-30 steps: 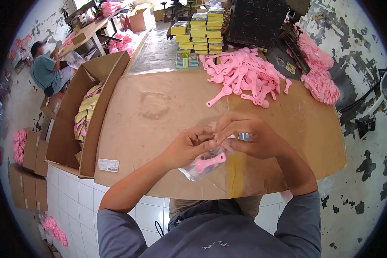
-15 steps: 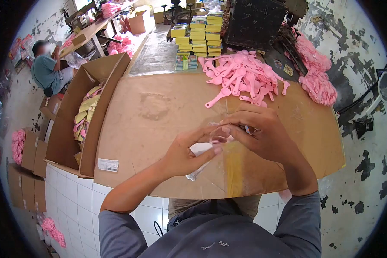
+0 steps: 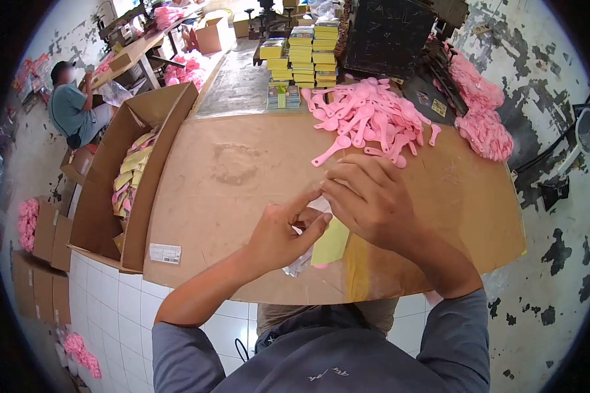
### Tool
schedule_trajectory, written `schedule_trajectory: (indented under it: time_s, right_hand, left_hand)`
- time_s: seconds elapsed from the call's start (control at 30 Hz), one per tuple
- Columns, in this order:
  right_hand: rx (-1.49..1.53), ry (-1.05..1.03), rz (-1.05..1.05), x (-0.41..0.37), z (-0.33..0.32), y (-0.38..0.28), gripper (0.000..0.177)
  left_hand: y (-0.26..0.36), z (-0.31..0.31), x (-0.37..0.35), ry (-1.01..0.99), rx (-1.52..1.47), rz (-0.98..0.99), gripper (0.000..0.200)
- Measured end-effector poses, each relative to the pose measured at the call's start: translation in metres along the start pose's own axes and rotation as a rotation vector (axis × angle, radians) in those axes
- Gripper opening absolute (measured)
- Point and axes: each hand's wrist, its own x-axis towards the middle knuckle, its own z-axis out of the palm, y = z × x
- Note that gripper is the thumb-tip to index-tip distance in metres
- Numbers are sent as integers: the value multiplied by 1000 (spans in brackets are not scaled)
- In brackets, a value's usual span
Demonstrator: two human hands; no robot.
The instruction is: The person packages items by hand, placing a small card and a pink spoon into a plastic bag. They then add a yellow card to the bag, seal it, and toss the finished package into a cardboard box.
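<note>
My left hand (image 3: 283, 234) is closed in a pinch, thumb and index finger at the top of a clear plastic bag (image 3: 319, 205). My right hand (image 3: 372, 202) meets it from the right, fingertips pressed together at the bag's upper edge. Below the fingers hangs a yellow card (image 3: 332, 242), with a bit of pink showing at its lower edge. More crinkled clear plastic (image 3: 299, 266) lies under my left hand. Beyond my hands, a heap of pink plastic spoons (image 3: 367, 114) sits on the cardboard-covered table (image 3: 203, 216).
On the left stands a long open carton (image 3: 88, 216) holding yellow-and-pink packets (image 3: 134, 164). Stacks of yellow cards (image 3: 301, 59) rise at the back, beside a black box (image 3: 388, 39). Bagged pink spoons (image 3: 484, 124) lie at the right. Another person (image 3: 72, 108) sits at the far left.
The yellow card has come into view below my fingers. My right hand has shifted slightly left and turned, and both hands' fingertips are now close together at the bag's top.
</note>
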Motion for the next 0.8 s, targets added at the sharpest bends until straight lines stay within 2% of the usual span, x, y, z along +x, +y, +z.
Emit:
schedule_trajectory:
  time_s: [0.2,0.3,0.4,0.47,0.53,0.6,0.7,0.8]
  right_hand:
    - [-57,-77,-61,-3,10,5,22]
    - [57,-35,227,-3,5,17,15]
    - [823,-139,536,-24,-20,55,10]
    - [1350,-327,848,-54,-64,77,12]
    - [1628,-141,662,-111,-72,127,8]
    - [1845,-16,742,-152,-97,167,6]
    - [721,-72,1266,-178,-97,195,21]
    - [-42,-160,1095,-216,-89,205,26]
  left_hand:
    - [2,2,0,-37,173,47,48]
    - [8,-4,4,-96,162,32,46]
    - [-4,-8,5,-99,-35,-73,44]
    - [-6,-10,6,-70,-235,-160,43]
    - [1,-12,11,-38,-449,-236,42]
    - [-2,-12,11,-47,-442,-198,42]
    - [-5,-11,9,-59,-428,-191,42]
    - [-4,-11,12,-49,-422,-222,42]
